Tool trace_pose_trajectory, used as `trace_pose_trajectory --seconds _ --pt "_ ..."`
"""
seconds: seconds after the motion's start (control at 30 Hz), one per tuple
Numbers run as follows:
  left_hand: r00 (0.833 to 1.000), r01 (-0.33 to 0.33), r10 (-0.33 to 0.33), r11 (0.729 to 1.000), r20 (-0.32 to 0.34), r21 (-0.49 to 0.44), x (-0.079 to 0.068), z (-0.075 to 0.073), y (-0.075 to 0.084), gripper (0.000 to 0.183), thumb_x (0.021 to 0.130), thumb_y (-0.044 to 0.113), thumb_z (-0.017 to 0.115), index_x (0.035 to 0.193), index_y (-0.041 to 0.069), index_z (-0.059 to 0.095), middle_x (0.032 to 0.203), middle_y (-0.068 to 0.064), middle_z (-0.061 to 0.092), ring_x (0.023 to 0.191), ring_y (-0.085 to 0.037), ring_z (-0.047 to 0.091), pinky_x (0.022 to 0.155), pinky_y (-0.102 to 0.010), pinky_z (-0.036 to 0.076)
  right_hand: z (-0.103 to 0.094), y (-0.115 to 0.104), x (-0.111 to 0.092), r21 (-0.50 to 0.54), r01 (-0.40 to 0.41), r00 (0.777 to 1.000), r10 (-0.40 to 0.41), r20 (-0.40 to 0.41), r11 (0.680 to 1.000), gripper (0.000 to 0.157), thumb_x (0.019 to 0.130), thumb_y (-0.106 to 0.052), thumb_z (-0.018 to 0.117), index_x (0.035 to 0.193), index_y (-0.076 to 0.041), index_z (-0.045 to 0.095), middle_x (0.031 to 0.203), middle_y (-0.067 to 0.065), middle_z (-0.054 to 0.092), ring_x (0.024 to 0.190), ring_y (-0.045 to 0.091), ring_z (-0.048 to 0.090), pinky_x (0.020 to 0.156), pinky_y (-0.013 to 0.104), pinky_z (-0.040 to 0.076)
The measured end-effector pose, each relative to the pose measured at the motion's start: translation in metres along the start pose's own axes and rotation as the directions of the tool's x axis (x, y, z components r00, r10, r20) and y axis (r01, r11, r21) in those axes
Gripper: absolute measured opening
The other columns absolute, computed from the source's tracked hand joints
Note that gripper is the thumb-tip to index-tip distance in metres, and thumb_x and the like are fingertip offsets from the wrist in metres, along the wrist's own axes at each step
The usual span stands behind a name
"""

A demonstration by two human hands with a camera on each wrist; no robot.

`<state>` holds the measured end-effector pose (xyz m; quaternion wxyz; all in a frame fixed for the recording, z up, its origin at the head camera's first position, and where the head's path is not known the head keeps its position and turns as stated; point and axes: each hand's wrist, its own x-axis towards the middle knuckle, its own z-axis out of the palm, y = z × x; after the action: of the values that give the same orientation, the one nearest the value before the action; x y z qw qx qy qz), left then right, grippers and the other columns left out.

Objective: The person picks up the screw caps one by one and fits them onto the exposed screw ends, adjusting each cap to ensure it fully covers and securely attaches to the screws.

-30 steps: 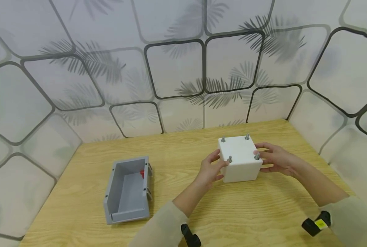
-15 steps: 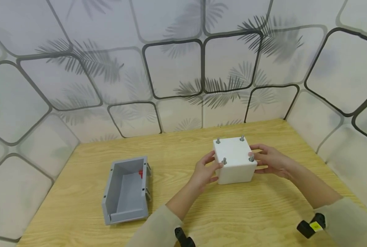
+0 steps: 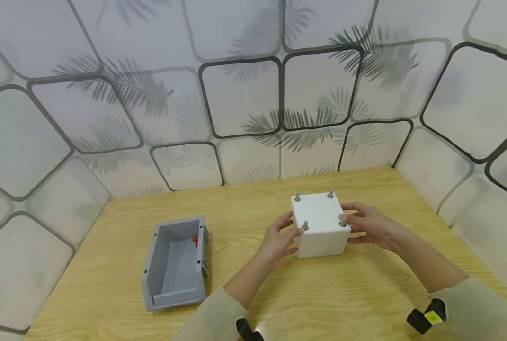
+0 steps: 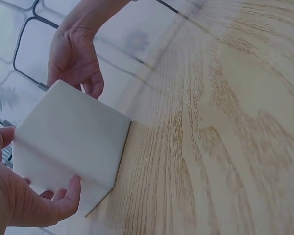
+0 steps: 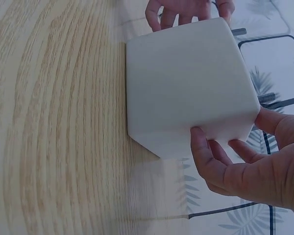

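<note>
A white block (image 3: pixel 319 213) with rounded edges stands on the wooden table, metal threaded bolts (image 3: pixel 331 194) sticking up from its top corners. My left hand (image 3: pixel 277 240) grips its left side, thumb near the front left bolt and fingers curved along the side. On the opposite side my right hand (image 3: pixel 374 226) holds it the same way, the thumb by the front right bolt. Seen from the left wrist, the block's (image 4: pixel 73 142) lower edge lies along the table top. In the right wrist view, fingers (image 5: pixel 206 156) press against the block's side.
A grey plastic bin (image 3: pixel 178 298) stands on the table (image 3: pixel 244 203) to the left, with a small red piece (image 3: pixel 195 240) at its inner right wall. A patterned wall covering (image 3: pixel 253 94) encloses the table at the back and sides.
Both hands have moved the white block a short way to the left and slightly toward me, keeping their hold on its sides. The grey bin stays in place.
</note>
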<state>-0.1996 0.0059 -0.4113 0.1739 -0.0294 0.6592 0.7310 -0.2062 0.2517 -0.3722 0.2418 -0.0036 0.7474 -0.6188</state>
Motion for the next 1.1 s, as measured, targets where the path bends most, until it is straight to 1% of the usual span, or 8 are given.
trace_pose_trajectory --seconds 0.13,0.27,0.5,0.6,0.7,0.87,1.1 --pt "1.000 0.013 -0.013 1.000 0.012 -0.008 0.000 -0.004 0.001 0.061 0.084 0.012 0.066 0.141 0.017 0.045 0.141 -0.014 0.041 0.122 -0.034 0.049 0.091 -0.052 0.049 0.002 -0.001 0.001 0.035 -0.015 1.000 0.014 0.014 0.999 0.067 0.096 -0.028 0.057 0.146 -0.003 0.020 0.123 0.012 0.047 0.096 0.017 0.061 0.087 0.045 0.052" --pt "0.999 0.041 -0.040 0.999 0.029 -0.028 -0.002 -0.009 0.005 0.063 0.084 0.010 0.066 0.142 0.016 0.043 0.143 -0.016 0.038 0.125 -0.036 0.045 0.095 -0.053 0.046 0.004 -0.001 0.003 0.073 -0.031 0.999 0.029 0.025 0.997 0.069 0.094 -0.026 0.059 0.146 -0.003 0.020 0.122 0.010 0.048 0.096 0.017 0.061 0.087 0.045 0.051" --pt "0.996 0.078 -0.075 0.995 0.040 -0.055 -0.004 -0.014 0.011 0.070 0.082 0.005 0.067 0.144 0.016 0.038 0.145 -0.018 0.033 0.126 -0.038 0.043 0.097 -0.058 0.042 0.008 -0.003 0.006 0.087 -0.035 0.998 0.031 0.046 0.996 0.073 0.094 -0.026 0.060 0.149 -0.006 0.017 0.126 0.012 0.046 0.098 0.017 0.060 0.086 0.044 0.051" --pt "0.996 0.084 -0.081 0.994 0.043 -0.072 -0.004 -0.016 0.013 0.072 0.081 0.002 0.066 0.145 0.017 0.037 0.144 -0.018 0.033 0.127 -0.038 0.041 0.097 -0.060 0.040 0.010 -0.005 0.007 0.085 -0.037 0.998 0.033 0.048 0.996 0.074 0.094 -0.025 0.060 0.150 -0.007 0.015 0.131 0.015 0.041 0.099 0.017 0.059 0.086 0.045 0.051" --pt "0.995 0.090 -0.086 0.992 0.046 -0.091 -0.005 -0.017 0.013 0.074 0.080 0.001 0.066 0.145 0.018 0.037 0.144 -0.017 0.033 0.127 -0.039 0.040 0.097 -0.061 0.040 0.013 -0.005 0.008 0.083 -0.040 0.998 0.036 0.052 0.996 0.074 0.094 -0.025 0.060 0.151 -0.009 0.014 0.138 0.021 0.034 0.100 0.018 0.057 0.086 0.047 0.050" --pt "0.995 0.092 -0.087 0.991 0.055 -0.093 -0.007 -0.021 0.012 0.075 0.079 0.001 0.067 0.145 0.019 0.036 0.145 -0.016 0.032 0.127 -0.038 0.039 0.096 -0.060 0.041 0.015 -0.005 0.009 0.081 -0.036 0.997 0.030 0.072 0.996 0.077 0.094 -0.024 0.060 0.152 -0.010 0.010 0.147 0.028 0.022 0.103 0.019 0.055 0.087 0.048 0.050" --pt "0.994 0.095 -0.091 0.992 0.055 -0.088 -0.009 -0.025 0.011 0.076 0.079 0.001 0.067 0.145 0.020 0.036 0.147 -0.017 0.029 0.130 -0.039 0.037 0.095 -0.060 0.042 0.018 -0.006 0.010 0.084 -0.039 0.996 0.031 0.089 0.996 0.080 0.094 -0.024 0.060 0.152 -0.011 0.006 0.149 0.030 0.018 0.103 0.020 0.056 0.087 0.051 0.049"
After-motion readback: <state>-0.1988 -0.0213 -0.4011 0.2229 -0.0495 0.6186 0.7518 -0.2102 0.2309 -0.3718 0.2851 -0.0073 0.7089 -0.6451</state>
